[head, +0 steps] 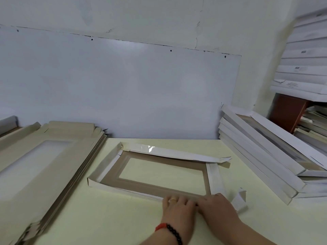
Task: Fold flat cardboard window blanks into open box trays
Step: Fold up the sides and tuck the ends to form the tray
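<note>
A cardboard window blank [155, 187] lies on the pale yellow table [99, 220], brown inside with a rectangular window cut out. Its left, far and right flaps stand partly raised, white and glossy. A loose white tab [240, 200] sticks up at the near right corner. My left hand [177, 206], with a ring and a red and black bracelet, presses on the near edge of the blank. My right hand [217, 206] lies beside it on the same edge, fingers curled over the flap near the right corner.
A thick stack of flat beige blanks [44, 160] fills the left side of the table. Folded white trays [261, 154] lean in a pile at the right. More white boxes [304, 64] are stacked high at the far right. A white wall stands behind.
</note>
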A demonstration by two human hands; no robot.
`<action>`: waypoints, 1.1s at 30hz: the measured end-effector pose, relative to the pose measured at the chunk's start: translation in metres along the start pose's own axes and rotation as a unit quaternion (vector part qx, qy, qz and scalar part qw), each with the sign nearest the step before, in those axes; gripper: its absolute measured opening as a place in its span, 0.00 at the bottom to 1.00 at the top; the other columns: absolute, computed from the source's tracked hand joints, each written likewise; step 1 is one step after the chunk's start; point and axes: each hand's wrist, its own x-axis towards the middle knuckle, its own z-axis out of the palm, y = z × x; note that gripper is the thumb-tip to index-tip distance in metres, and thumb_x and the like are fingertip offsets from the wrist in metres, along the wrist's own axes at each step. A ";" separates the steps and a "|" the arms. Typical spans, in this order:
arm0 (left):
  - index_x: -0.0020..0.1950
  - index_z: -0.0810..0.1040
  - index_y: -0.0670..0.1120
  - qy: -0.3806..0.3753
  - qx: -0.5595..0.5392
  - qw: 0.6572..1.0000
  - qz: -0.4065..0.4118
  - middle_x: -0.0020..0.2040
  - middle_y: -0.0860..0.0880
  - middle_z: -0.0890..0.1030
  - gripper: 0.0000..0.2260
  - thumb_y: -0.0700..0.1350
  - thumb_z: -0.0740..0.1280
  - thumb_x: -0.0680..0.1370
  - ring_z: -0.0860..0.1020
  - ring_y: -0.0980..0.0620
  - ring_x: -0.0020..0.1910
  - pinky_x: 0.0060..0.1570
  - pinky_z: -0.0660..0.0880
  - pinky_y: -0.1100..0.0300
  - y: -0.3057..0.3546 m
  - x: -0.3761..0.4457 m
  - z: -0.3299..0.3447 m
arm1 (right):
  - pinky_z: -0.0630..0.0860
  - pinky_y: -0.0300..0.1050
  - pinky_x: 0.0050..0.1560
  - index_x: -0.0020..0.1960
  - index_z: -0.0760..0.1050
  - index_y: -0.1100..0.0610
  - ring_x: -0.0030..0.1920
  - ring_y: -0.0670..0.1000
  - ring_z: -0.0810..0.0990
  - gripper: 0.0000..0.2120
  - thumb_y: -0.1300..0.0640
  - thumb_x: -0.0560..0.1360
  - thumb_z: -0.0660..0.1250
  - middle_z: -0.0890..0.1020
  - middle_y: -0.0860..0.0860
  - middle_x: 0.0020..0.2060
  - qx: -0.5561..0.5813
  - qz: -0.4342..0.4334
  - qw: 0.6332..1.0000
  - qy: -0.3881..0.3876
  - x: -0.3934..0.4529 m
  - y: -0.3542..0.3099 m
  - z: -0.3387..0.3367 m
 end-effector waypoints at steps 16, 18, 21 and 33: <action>0.55 0.75 0.54 0.027 0.091 0.988 0.124 0.52 0.57 0.76 0.18 0.36 0.56 0.73 0.65 0.51 0.60 0.64 0.47 0.52 -0.094 0.003 -0.040 | 0.55 0.37 0.70 0.72 0.64 0.39 0.72 0.43 0.61 0.28 0.56 0.74 0.64 0.66 0.38 0.70 0.054 -0.098 0.981 -0.159 -0.012 0.079 -0.044; 0.54 0.76 0.55 0.029 0.085 0.986 0.137 0.52 0.58 0.77 0.17 0.37 0.56 0.73 0.65 0.51 0.60 0.67 0.47 0.51 -0.099 0.001 -0.045 | 0.57 0.37 0.68 0.71 0.68 0.40 0.69 0.44 0.67 0.27 0.50 0.73 0.67 0.70 0.40 0.68 0.085 -0.134 0.975 -0.154 -0.013 0.063 -0.030; 0.55 0.75 0.55 0.025 0.111 0.983 0.143 0.52 0.57 0.77 0.18 0.36 0.56 0.73 0.65 0.50 0.61 0.68 0.47 0.51 -0.099 0.001 -0.049 | 0.70 0.41 0.62 0.62 0.77 0.44 0.58 0.47 0.77 0.22 0.56 0.69 0.68 0.80 0.44 0.57 0.095 -0.207 0.968 -0.104 -0.004 0.036 -0.016; 0.37 0.75 0.53 0.077 0.075 0.987 0.123 0.35 0.59 0.75 0.15 0.35 0.65 0.58 0.75 0.53 0.44 0.55 0.60 0.55 -0.111 -0.002 -0.035 | 0.56 0.40 0.71 0.76 0.53 0.41 0.73 0.42 0.57 0.43 0.42 0.68 0.73 0.58 0.37 0.74 0.139 -0.149 0.949 -0.240 0.027 0.007 -0.032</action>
